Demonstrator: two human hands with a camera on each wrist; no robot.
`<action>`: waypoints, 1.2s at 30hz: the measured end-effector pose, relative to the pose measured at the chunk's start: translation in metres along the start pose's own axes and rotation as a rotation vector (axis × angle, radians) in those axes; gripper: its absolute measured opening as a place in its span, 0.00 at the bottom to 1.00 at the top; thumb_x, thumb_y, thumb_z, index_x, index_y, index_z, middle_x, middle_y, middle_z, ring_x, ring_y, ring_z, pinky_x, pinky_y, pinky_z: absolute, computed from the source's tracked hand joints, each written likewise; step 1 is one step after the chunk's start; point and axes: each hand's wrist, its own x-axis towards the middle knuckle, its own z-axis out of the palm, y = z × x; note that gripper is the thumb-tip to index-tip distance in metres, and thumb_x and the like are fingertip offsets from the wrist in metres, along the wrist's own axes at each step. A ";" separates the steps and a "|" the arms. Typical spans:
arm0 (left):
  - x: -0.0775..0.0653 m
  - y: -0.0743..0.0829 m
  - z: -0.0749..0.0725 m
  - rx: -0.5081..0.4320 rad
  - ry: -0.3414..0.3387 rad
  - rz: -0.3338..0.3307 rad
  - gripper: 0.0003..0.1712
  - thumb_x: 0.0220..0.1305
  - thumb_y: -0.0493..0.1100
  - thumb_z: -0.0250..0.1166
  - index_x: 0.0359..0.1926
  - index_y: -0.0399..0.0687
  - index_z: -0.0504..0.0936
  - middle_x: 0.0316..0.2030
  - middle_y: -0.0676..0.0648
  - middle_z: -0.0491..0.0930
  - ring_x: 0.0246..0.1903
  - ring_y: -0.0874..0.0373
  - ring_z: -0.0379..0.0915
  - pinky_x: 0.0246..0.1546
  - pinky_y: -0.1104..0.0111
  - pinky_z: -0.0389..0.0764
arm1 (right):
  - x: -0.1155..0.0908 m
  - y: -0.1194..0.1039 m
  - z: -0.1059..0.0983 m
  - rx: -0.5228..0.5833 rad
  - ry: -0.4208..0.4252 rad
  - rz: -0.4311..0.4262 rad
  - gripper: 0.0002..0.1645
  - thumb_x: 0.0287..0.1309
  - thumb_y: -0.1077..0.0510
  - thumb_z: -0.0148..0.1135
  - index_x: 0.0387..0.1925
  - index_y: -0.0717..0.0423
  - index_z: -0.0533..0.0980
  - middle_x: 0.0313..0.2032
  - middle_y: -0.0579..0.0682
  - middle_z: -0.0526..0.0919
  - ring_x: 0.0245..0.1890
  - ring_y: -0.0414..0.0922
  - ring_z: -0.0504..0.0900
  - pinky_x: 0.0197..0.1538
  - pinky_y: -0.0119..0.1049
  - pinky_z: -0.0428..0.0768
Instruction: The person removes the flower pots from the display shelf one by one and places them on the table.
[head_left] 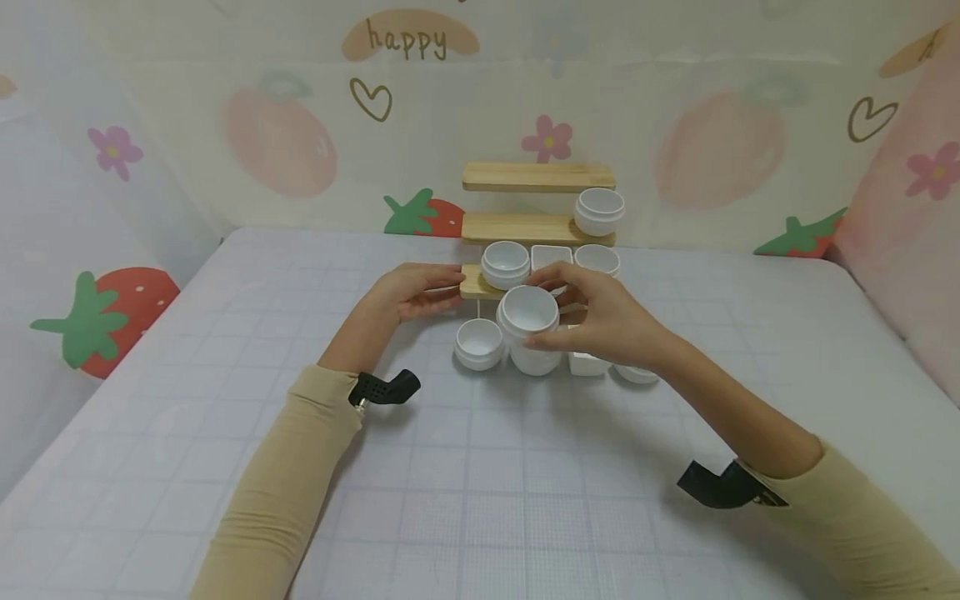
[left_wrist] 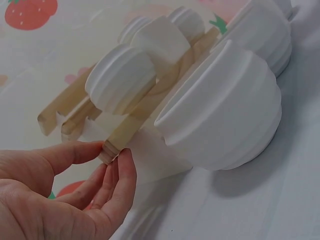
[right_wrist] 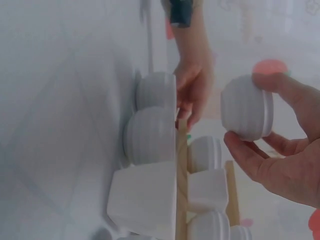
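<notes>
My right hand (head_left: 607, 312) grips a small white round pot (head_left: 528, 315) by its sides, holding it in the air in front of a tiered wooden stand. In the right wrist view, thumb and fingers lie on opposite sides of this ribbed pot (right_wrist: 245, 107). My left hand (head_left: 416, 292) pinches the left end of the lowest wooden board (head_left: 474, 283); the left wrist view shows thumb above and fingers below that board (left_wrist: 125, 132). On it stand a round pot (head_left: 506, 267), a square pot (head_left: 551, 256) and another round pot (head_left: 597, 258), partly behind my right hand.
Another round pot (head_left: 599, 212) sits at the right end of the middle board (head_left: 517, 227). The top board (head_left: 536, 177) is above. On the table (head_left: 465, 500), before the stand, are a round pot (head_left: 479, 346), a square pot (head_left: 588, 364) and others partly hidden.
</notes>
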 end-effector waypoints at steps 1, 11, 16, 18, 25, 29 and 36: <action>0.001 0.000 0.000 -0.003 -0.004 -0.002 0.29 0.76 0.32 0.61 0.75 0.40 0.71 0.49 0.46 0.77 0.47 0.55 0.78 0.32 0.73 0.89 | -0.001 0.001 0.001 0.003 0.001 -0.005 0.35 0.53 0.70 0.79 0.62 0.67 0.75 0.56 0.60 0.82 0.52 0.55 0.85 0.57 0.38 0.88; 0.001 -0.002 -0.001 -0.005 -0.018 0.007 0.30 0.76 0.31 0.61 0.76 0.39 0.70 0.46 0.46 0.79 0.43 0.56 0.79 0.32 0.73 0.89 | -0.004 0.007 0.014 0.051 -0.012 -0.011 0.35 0.50 0.70 0.81 0.61 0.63 0.77 0.55 0.58 0.82 0.51 0.55 0.84 0.57 0.45 0.89; 0.001 -0.002 -0.001 -0.002 -0.019 0.015 0.30 0.76 0.31 0.61 0.76 0.38 0.70 0.48 0.46 0.78 0.42 0.56 0.79 0.32 0.73 0.89 | -0.004 0.009 0.021 0.040 -0.031 -0.027 0.36 0.50 0.68 0.81 0.61 0.62 0.76 0.55 0.57 0.83 0.51 0.54 0.85 0.59 0.51 0.88; 0.000 -0.002 -0.001 -0.005 -0.024 0.018 0.30 0.76 0.31 0.60 0.76 0.38 0.70 0.49 0.46 0.78 0.43 0.56 0.79 0.32 0.73 0.89 | -0.004 0.010 0.024 0.036 -0.030 -0.045 0.36 0.50 0.68 0.82 0.60 0.62 0.77 0.54 0.57 0.83 0.50 0.53 0.85 0.58 0.50 0.88; 0.002 -0.003 -0.001 -0.008 -0.031 0.024 0.30 0.77 0.31 0.60 0.76 0.38 0.70 0.49 0.46 0.78 0.44 0.56 0.78 0.32 0.73 0.89 | -0.005 0.010 0.034 0.076 -0.040 -0.044 0.34 0.49 0.70 0.82 0.58 0.63 0.78 0.55 0.57 0.83 0.49 0.52 0.85 0.55 0.45 0.89; 0.002 -0.003 -0.002 -0.006 -0.031 0.019 0.30 0.77 0.31 0.60 0.76 0.38 0.70 0.50 0.46 0.78 0.45 0.56 0.78 0.33 0.73 0.89 | -0.006 0.010 0.038 0.082 -0.043 -0.034 0.34 0.49 0.69 0.82 0.58 0.63 0.78 0.56 0.57 0.83 0.50 0.52 0.85 0.56 0.46 0.89; 0.002 -0.003 -0.001 -0.003 -0.020 0.015 0.29 0.77 0.32 0.61 0.76 0.39 0.71 0.51 0.46 0.78 0.44 0.57 0.79 0.32 0.73 0.89 | -0.007 0.010 0.046 0.076 -0.073 -0.013 0.35 0.49 0.68 0.83 0.59 0.64 0.77 0.56 0.58 0.83 0.50 0.52 0.85 0.57 0.46 0.89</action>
